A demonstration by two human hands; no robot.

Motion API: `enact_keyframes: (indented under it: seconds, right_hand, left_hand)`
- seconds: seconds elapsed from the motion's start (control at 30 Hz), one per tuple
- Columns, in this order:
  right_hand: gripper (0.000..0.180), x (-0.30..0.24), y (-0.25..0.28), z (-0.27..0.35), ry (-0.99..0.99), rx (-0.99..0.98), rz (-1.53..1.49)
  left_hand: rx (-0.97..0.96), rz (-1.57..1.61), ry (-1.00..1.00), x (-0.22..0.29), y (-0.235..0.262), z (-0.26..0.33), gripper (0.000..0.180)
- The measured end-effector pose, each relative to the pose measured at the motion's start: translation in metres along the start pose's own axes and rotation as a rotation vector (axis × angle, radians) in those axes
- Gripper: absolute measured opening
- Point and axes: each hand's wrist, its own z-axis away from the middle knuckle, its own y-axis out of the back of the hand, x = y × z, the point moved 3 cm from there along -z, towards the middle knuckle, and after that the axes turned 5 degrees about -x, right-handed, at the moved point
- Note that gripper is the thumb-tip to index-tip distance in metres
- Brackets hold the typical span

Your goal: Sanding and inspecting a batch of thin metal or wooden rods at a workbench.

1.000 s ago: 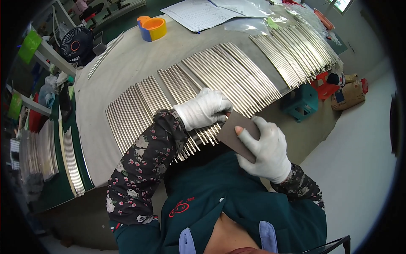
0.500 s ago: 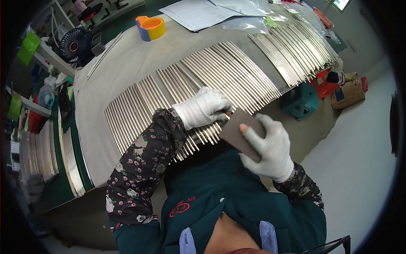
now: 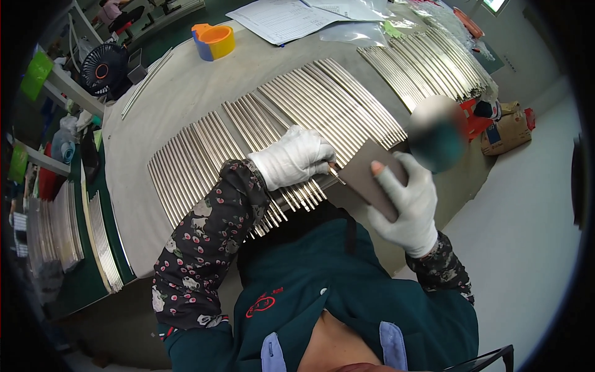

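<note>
My left hand [image 3: 292, 158], in a white glove with a bare fingertip showing, pinches the near end of one thin silvery metal rod [image 3: 338, 177]. It rests over a row of such rods [image 3: 322, 102] laid side by side on the table. In my right hand [image 3: 409, 204], also white-gloved with the thumb tip bare, is a flat grey-brown sanding pad [image 3: 370, 177]. The thumb lies on the pad's upper face, and the other fingers are partly hidden behind it. The pad's left corner is close beside the rod end; whether they touch I cannot tell.
Another bundle of rods [image 3: 427, 65] lies at the far right. A yellow, orange and blue tape ring [image 3: 217, 42] and paper sheets [image 3: 291, 20] are at the back. A small black fan [image 3: 103, 69] stands left. A carton [image 3: 507, 133] sits on the floor at right.
My right hand and the sanding pad have shifted right and slightly up, baring more of the rod's end. My left hand stays nearly in place, still gripping.
</note>
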Motion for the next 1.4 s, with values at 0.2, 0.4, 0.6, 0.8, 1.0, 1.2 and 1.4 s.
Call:
enact_keyframes:
  seconds: [0.2, 0.4, 0.6, 0.8, 1.0, 1.2, 1.4]
  right_hand:
    - [0.060, 0.035, 0.001, 0.005, -0.173, 0.138, 0.141]
    - [0.064, 0.036, -0.001, 0.018, -0.153, 0.087, 0.099]
    - [0.065, 0.035, -0.001, 0.020, -0.156, 0.066, 0.093]
    - [0.065, 0.028, -0.002, 0.018, -0.129, 0.068, 0.059]
    - [0.065, -0.026, -0.010, 0.009, 0.108, -0.110, -0.241]
    - [0.059, 0.008, -0.007, 0.000, -0.083, 0.090, 0.188]
    - [0.056, 0.002, -0.011, -0.001, -0.081, -0.034, 0.229]
  left_hand:
    - [0.067, -0.021, -0.111, 0.001, 0.002, 0.003, 0.014]
    - [0.212, -0.301, 0.028, 0.018, 0.020, 0.011, 0.025]
    - [-0.296, -0.236, 0.161, 0.018, 0.019, 0.022, 0.029]
    - [-0.330, -0.205, 0.151, 0.011, 0.011, 0.018, 0.026]
    - [0.005, -0.039, -0.021, 0.004, 0.003, 0.017, 0.022]
    - [-0.071, 0.026, 0.062, 0.001, 0.003, 0.016, 0.019]
    - [-0.051, 0.018, 0.043, 0.000, 0.000, 0.017, 0.019]
